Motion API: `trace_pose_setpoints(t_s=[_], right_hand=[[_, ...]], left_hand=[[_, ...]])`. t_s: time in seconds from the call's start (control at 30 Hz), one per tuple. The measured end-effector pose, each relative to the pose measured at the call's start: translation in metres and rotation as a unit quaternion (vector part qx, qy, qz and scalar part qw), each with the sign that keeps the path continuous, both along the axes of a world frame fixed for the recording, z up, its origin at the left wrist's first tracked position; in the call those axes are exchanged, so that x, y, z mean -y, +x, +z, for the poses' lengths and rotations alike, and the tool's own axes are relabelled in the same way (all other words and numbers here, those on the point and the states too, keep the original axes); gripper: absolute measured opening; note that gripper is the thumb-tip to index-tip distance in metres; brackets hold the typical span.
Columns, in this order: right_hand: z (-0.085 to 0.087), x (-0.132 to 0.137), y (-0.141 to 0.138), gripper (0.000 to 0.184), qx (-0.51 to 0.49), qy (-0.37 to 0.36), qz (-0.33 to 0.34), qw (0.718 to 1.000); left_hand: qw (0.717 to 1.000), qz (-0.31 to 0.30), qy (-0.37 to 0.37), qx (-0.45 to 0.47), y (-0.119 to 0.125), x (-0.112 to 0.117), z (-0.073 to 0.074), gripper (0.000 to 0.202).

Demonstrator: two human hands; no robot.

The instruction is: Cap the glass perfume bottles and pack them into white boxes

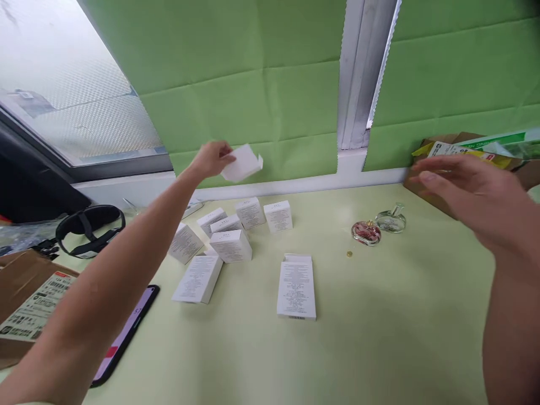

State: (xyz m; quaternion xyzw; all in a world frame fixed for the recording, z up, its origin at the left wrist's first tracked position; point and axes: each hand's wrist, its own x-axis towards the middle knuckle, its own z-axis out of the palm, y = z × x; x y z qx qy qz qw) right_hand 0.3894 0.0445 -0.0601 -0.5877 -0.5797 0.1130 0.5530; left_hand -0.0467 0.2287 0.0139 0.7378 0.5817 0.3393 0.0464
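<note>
My left hand (pixel 214 159) pinches a small white box (pixel 241 164) by its edge, held up in front of the green blind; a flap sticks out at its right end. Below it, several printed white boxes (pixel 231 246) stand in a cluster on the table. Another white box (pixel 296 287) lies flat nearer to me, its end flap open toward the back. On the right my right hand (pixel 472 194) hovers with fingers stretched out and nothing in it. Left of that hand lie a dark red glass bottle (pixel 366 232) and a clear glass bottle (pixel 392 219).
A tiny gold piece (pixel 349 254) rests near the bottles. Cardboard boxes stand at the left (pixel 34 304) and back right (pixel 434 194). A phone (pixel 126 337) lies partly behind my left arm, near a black headset (pixel 90 230). A green blind (pixel 253 73) hangs behind the pale table.
</note>
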Motion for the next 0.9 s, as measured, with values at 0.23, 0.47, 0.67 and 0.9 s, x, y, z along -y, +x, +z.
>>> trace_pose_setpoints(t_s=[0.23,0.47,0.67,0.9], right_hand=[[-0.052,0.009,-0.091,0.07,-0.356,-0.291,0.377,0.804],[-0.121,0.03,-0.095,0.044,-0.486,-0.331,0.432,0.684],[-0.132,0.029,-0.107,0.036,-0.456,-0.353,0.435,0.691],[-0.128,0.019,-0.119,0.044,-0.408,-0.29,0.381,0.777]], left_hand=[[0.963,-0.182,0.2,0.016,0.078,0.16,-0.074,0.012],[0.952,-0.26,0.158,-0.011,0.098,0.195,-0.182,0.019],[0.966,-0.217,0.137,0.032,0.093,0.2,-0.197,0.025],[0.939,-0.18,-0.073,0.284,0.097,0.205,-0.19,0.044]])
